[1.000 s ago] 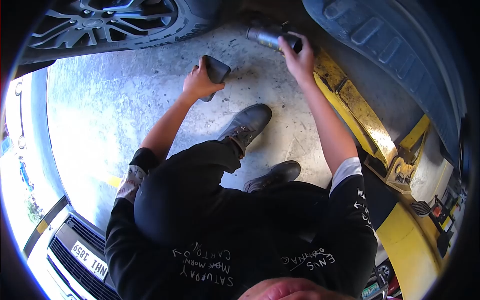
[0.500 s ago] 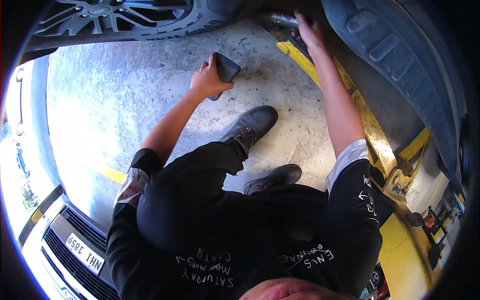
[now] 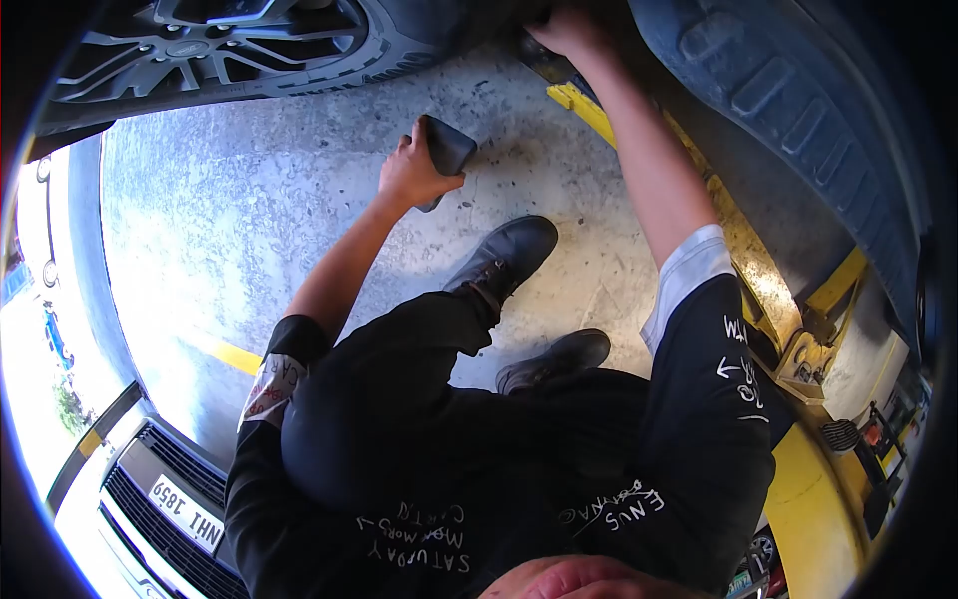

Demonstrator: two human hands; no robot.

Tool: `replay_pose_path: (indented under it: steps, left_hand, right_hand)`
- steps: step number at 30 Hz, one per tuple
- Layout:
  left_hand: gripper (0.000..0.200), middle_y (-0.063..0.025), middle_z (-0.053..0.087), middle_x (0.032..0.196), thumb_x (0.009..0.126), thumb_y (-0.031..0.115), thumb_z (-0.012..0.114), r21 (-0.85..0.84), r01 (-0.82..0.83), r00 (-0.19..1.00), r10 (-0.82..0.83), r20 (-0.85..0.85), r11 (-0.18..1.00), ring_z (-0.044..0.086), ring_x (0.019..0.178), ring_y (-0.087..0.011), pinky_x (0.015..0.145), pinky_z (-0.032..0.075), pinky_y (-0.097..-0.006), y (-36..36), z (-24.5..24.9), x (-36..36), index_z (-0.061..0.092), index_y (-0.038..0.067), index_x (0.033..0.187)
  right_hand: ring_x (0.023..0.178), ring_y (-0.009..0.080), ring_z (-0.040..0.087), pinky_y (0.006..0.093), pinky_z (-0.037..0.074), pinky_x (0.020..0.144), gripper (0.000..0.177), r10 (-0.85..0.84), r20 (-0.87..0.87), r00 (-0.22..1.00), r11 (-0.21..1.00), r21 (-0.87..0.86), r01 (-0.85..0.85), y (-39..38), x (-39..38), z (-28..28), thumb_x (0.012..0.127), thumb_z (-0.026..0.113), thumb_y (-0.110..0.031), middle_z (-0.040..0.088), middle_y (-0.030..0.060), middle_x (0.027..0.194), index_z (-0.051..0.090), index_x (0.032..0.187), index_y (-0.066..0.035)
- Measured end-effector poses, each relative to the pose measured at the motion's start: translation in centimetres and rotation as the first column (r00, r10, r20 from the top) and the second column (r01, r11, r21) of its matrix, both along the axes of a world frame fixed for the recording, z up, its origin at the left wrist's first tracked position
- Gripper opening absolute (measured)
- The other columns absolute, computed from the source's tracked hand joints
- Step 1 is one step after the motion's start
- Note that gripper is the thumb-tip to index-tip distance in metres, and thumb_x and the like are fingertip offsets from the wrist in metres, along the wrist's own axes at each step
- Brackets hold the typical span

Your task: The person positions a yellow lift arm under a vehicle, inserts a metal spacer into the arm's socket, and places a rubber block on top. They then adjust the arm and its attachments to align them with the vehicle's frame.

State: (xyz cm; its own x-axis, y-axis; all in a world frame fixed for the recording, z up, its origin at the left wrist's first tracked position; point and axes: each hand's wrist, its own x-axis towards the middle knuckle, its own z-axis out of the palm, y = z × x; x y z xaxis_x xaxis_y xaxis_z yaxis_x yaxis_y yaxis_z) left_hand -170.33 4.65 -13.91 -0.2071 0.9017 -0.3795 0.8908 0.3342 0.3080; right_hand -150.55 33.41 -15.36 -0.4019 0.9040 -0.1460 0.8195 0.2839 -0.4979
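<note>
My left hand (image 3: 411, 175) is closed around a black smartphone (image 3: 451, 148), holding it above the concrete floor with its dark face showing. Up at the top, my right hand (image 3: 574, 35) reaches into the shade beneath a vehicle. Its fingers curl over the dark end of a yellow lift arm (image 3: 589, 110); the fingertips are partly lost in shadow. The tyre and spoked wheel (image 3: 190, 48) are to the left of that hand, and a ribbed dark panel (image 3: 768, 95) is to its right.
My boots (image 3: 514, 255) stand on the concrete floor (image 3: 249, 190). A yellow lift post (image 3: 813, 499) rises at lower right, with the arm's pivot (image 3: 803, 359) beside it. Behind me at lower left is a parked vehicle's grille and plate (image 3: 188, 512).
My right hand has moved up and left, over the end of the lift arm. My left hand still holds the smartphone in nearly the same place. The view has shifted slightly.
</note>
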Motion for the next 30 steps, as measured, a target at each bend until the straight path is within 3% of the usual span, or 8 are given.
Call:
replay_pose_path:
  steps: [3,7,13,18,21,24,28,30]
  left_hand:
    - [0.127,-0.0295,0.06,0.127,0.06,0.052,0.084,-0.023,-0.006,1.0,0.006,-0.005,1.0,0.066,0.11,-0.0451,0.094,0.056,-0.0482,0.1,-0.2,0.0,0.02,0.003,0.158]
    - [0.126,-0.031,0.06,0.13,0.061,0.052,0.085,-0.067,-0.014,1.0,0.015,0.01,0.998,0.065,0.113,-0.0467,0.096,0.054,-0.0486,0.5,0.2,0.1,0.02,0.003,0.158]
    - [0.127,-0.03,0.059,0.129,0.061,0.052,0.084,-0.002,0.01,1.0,-0.01,-0.003,1.0,0.066,0.111,-0.0458,0.095,0.055,-0.0484,-0.1,-0.6,-0.2,0.019,0.002,0.159]
    - [0.127,-0.0302,0.059,0.128,0.061,0.052,0.084,-0.001,0.021,1.0,-0.021,-0.004,1.0,0.066,0.111,-0.0461,0.094,0.055,-0.0492,0.0,-1.0,-0.4,0.02,0.002,0.158]
    - [0.126,-0.0303,0.059,0.128,0.061,0.052,0.084,-0.013,0.023,1.0,-0.023,0.0,1.0,0.066,0.111,-0.0462,0.094,0.055,-0.0493,-0.2,-0.7,-0.2,0.02,0.002,0.158]
    - [0.126,-0.0313,0.059,0.129,0.062,0.053,0.084,-0.029,0.018,1.0,-0.019,-0.007,0.999,0.065,0.112,-0.047,0.096,0.055,-0.0493,0.1,-0.2,0.0,0.021,0.001,0.157]
    - [0.126,-0.0319,0.059,0.131,0.062,0.054,0.084,-0.017,0.021,1.0,-0.021,-0.008,1.0,0.064,0.114,-0.0474,0.098,0.054,-0.0489,0.0,-0.3,-0.1,0.02,0.001,0.158]
    - [0.126,-0.0317,0.059,0.131,0.062,0.054,0.084,-0.031,0.017,1.0,-0.017,-0.005,0.999,0.064,0.115,-0.0473,0.098,0.054,-0.0487,-0.1,-0.4,-0.1,0.02,0.001,0.158]
  right_hand:
    - [0.108,0.037,0.07,0.0459,0.056,0.093,0.053,-0.081,-0.024,0.996,0.995,-0.061,0.08,-1.1,-0.4,1.9,0.084,0.071,-0.047,0.07,0.0258,0.115,0.072,0.115,-0.003]
    - [0.11,0.039,0.068,0.0472,0.055,0.094,0.056,-0.078,-0.048,0.996,0.996,-0.044,0.076,-1.2,0.1,1.9,0.085,0.07,-0.045,0.069,0.0262,0.117,0.068,0.121,-0.003]
    - [0.115,0.0401,0.064,0.0477,0.053,0.096,0.055,0.121,0.047,0.992,0.989,0.076,-0.124,-1.0,1.3,0.2,0.082,0.075,-0.04,0.067,0.0248,0.119,0.064,0.121,-0.003]
    - [0.113,0.0424,0.062,0.0486,0.051,0.098,0.057,0.316,-0.149,0.937,0.944,0.153,-0.294,0.1,2.2,-0.3,0.08,0.08,-0.033,0.065,0.0254,0.119,0.06,0.123,-0.002]
    - [0.112,0.0426,0.062,0.0484,0.051,0.097,0.059,0.283,-0.336,0.898,0.95,0.225,-0.216,0.3,1.1,-2.6,0.081,0.082,-0.029,0.064,0.0245,0.12,0.057,0.128,-0.003]
    - [0.112,0.0425,0.062,0.0478,0.051,0.096,0.061,0.215,-0.154,0.964,0.921,0.359,-0.148,-1.3,0.7,-1.3,0.079,0.084,-0.028,0.064,0.0239,0.12,0.056,0.128,-0.004]
    - [0.114,0.0427,0.06,0.0483,0.051,0.097,0.066,0.291,-0.261,0.921,0.944,0.234,-0.232,-1.5,1.7,-0.8,0.076,0.086,-0.027,0.062,0.0242,0.123,0.054,0.129,-0.004]
    - [0.115,0.0424,0.06,0.0485,0.05,0.097,0.066,0.253,-0.208,0.945,0.934,0.306,-0.183,-1.2,1.1,-0.3,0.075,0.087,-0.024,0.062,0.025,0.123,0.055,0.129,-0.003]
